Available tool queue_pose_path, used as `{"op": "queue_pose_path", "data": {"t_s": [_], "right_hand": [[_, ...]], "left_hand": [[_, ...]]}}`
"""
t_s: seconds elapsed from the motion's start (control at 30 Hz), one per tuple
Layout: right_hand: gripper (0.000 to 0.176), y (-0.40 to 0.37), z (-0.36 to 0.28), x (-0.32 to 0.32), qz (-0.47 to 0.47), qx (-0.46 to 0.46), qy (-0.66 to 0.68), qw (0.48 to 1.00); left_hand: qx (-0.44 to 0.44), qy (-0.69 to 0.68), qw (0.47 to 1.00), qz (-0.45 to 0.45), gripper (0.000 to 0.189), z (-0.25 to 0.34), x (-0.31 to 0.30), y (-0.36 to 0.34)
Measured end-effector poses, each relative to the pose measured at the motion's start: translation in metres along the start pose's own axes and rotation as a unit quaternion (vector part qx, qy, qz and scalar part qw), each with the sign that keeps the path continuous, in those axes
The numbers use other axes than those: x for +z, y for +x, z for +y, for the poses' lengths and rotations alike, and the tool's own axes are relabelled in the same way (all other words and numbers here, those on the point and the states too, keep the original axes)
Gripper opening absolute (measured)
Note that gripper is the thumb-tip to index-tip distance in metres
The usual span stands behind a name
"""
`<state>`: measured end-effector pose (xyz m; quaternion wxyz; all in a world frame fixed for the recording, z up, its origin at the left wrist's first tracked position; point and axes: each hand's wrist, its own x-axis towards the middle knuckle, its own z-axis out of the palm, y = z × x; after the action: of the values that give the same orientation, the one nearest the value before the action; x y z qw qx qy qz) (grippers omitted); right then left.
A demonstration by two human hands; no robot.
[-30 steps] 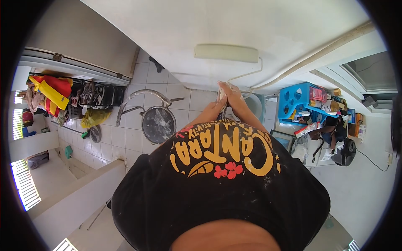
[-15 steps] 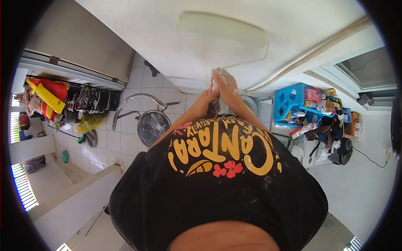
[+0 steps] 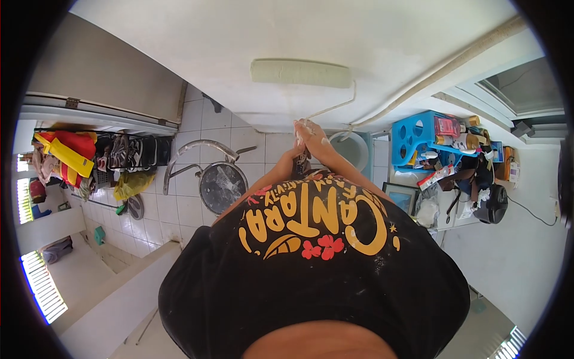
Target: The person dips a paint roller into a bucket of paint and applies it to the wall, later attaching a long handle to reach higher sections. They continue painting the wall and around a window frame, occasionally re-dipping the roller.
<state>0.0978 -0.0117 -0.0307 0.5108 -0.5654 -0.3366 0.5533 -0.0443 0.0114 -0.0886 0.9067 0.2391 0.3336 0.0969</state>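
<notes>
Pale-green roller [image 3: 301, 73] lies flat against the white wall [image 3: 406, 42], above and ahead of the person. Half a second ago it sat higher on the wall, and a second ago it was at about its present height, so it has gone up and come back down. I judge that to be one full pass over this strip of wall. Its long axis runs across the view, left to right, with the right end a touch lower. From that end the thin wire frame [image 3: 335, 106] bends down to the hands. The left hand [image 3: 297, 151] and right hand [image 3: 314, 137] press together, fingers wrapped tight around the roller handle [image 3: 301, 164], which points up the wall. A pale bucket [image 3: 354, 149] stands just right of them, a round metal stool [image 3: 222, 184] to the left, and a blue crate [image 3: 418, 140] farther right.
</notes>
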Motion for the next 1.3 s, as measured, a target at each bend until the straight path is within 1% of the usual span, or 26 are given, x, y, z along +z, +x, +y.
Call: {"op": "queue_pose_path", "data": {"t_s": [0.13, 0.2, 0.23, 0.3, 0.37, 0.4, 0.43, 0.47, 0.5, 0.53, 0.57, 0.6, 0.67, 0.7, 0.77, 0.8, 0.83, 0.87, 0.9, 1.0, 1.07, 1.1, 1.17, 1.2, 1.27, 1.3], "right_hand": [[0.034, 0.001, 0.012, -0.001, 0.014, -0.006, 0.001, 1.0], [0.037, -0.002, 0.009, -0.006, -0.006, 0.138, -0.002, 0.99], [0.037, -0.003, 0.014, -0.007, -0.006, 0.138, -0.001, 0.99], [0.043, -0.001, 0.031, -0.008, -0.015, 0.189, 0.092, 0.978], [0.045, 0.0, 0.045, -0.019, -0.042, 0.211, 0.089, 0.973], [0.047, 0.002, 0.053, -0.026, -0.068, 0.232, 0.085, 0.967], [0.052, 0.003, 0.061, -0.029, -0.04, 0.256, 0.082, 0.962], [0.052, 0.003, 0.069, -0.035, -0.042, 0.252, 0.083, 0.963], [0.049, -0.003, 0.07, -0.038, -0.059, 0.256, 0.124, 0.957], [0.045, -0.007, 0.069, -0.038, -0.074, 0.261, 0.166, 0.948], [0.052, -0.009, 0.068, -0.039, -0.059, 0.242, 0.191, 0.95], [0.052, -0.015, 0.056, -0.041, -0.056, 0.243, 0.193, 0.949], [0.066, -0.019, 0.027, -0.051, -0.006, 0.211, -0.043, 0.977], [0.077, -0.008, 0.047, -0.08, -0.043, 0.13, -0.364, 0.921], [0.08, -0.033, 0.033, -0.109, 0.058, 0.043, -0.479, 0.875], [0.08, -0.044, 0.03, -0.129, 0.087, 0.043, -0.459, 0.883], [0.081, -0.053, 0.028, -0.148, 0.117, 0.042, -0.438, 0.89], [0.079, -0.068, 0.015, -0.158, 0.128, 0.09, -0.41, 0.899], [0.078, -0.082, 0.006, -0.167, 0.138, 0.138, -0.38, 0.904], [0.075, -0.107, 0.053, -0.216, 0.141, 0.154, -0.384, 0.899], [0.074, -0.125, 0.065, -0.219, 0.148, 0.256, -0.431, 0.852], [0.074, -0.13, 0.073, -0.214, 0.147, 0.259, -0.427, 0.854], [0.073, -0.134, 0.094, -0.205, 0.125, 0.303, -0.449, 0.831], [0.073, -0.132, 0.099, -0.197, 0.126, 0.304, -0.445, 0.833], [0.072, -0.123, 0.111, -0.178, 0.022, 0.287, -0.405, 0.868], [0.072, -0.119, 0.121, -0.17, 0.026, 0.286, -0.4, 0.87]], "left_hand": [[0.015, 0.009, 1.0, 0.003, 0.043, -0.001, 0.007, -0.006], [0.025, 0.011, 1.0, -0.004, 0.045, -0.002, 0.014, -0.01], [0.019, -0.019, 0.999, -0.023, 0.046, -0.002, 0.017, -0.011], [0.013, -0.047, 0.998, -0.039, 0.048, -0.004, 0.019, -0.011], [-0.091, -0.155, 0.983, 0.026, 0.045, -0.003, 0.018, -0.006], [-0.087, -0.154, 0.984, 0.028, 0.045, -0.004, 0.011, -0.003], [-0.157, -0.162, 0.974, -0.027, 0.04, -0.006, 0.002, 0.003], [-0.227, -0.167, 0.956, -0.083, 0.04, -0.007, -0.007, 0.008], [-0.211, -0.133, 0.968, -0.041, 0.037, -0.005, 0.001, 0.004], [-0.213, -0.128, 0.968, -0.04, 0.037, 0.003, 0.015, -0.001], [-0.192, -0.053, 0.98, 0.024, 0.032, 0.009, 0.029, -0.008], [-0.17, 0.021, 0.981, 0.086, 0.028, 0.012, 0.039, -0.012], [-0.153, 0.049, 0.985, 0.063, 0.029, 0.021, 0.041, -0.019], [-0.159, 0.042, 0.984, 0.072, 0.029, 0.028, 0.044, -0.027], [-0.167, 0.043, 0.98, 0.103, 0.028, 0.038, 0.042, -0.044], [-0.17, 0.043, 0.979, 0.107, 0.028, 0.04, 0.038, -0.054], [-0.14, 0.048, 0.984, 0.103, 0.031, 0.042, 0.034, -0.066], [-0.109, 0.052, 0.988, 0.098, 0.035, 0.045, 0.028, -0.078], [-0.109, 0.053, 0.988, 0.101, 0.035, 0.05, 0.021, -0.091], [-0.082, 0.07, 0.987, 0.117, 0.027, 0.07, 0.004, -0.134], [-0.015, 0.035, 0.987, 0.155, 0.033, 0.089, 0.014, -0.159], [-0.018, 0.037, 0.987, 0.158, 0.033, 0.098, 0.02, -0.165], [0.064, 0.125, 0.966, 0.219, 0.035, 0.116, 0.03, -0.171], [0.061, 0.13, 0.965, 0.219, 0.035, 0.122, 0.032, -0.173], [0.044, 0.179, 0.96, 0.209, 0.037, 0.136, 0.033, -0.175], [0.041, 0.176, 0.96, 0.213, 0.036, 0.134, 0.03, -0.172]]}}
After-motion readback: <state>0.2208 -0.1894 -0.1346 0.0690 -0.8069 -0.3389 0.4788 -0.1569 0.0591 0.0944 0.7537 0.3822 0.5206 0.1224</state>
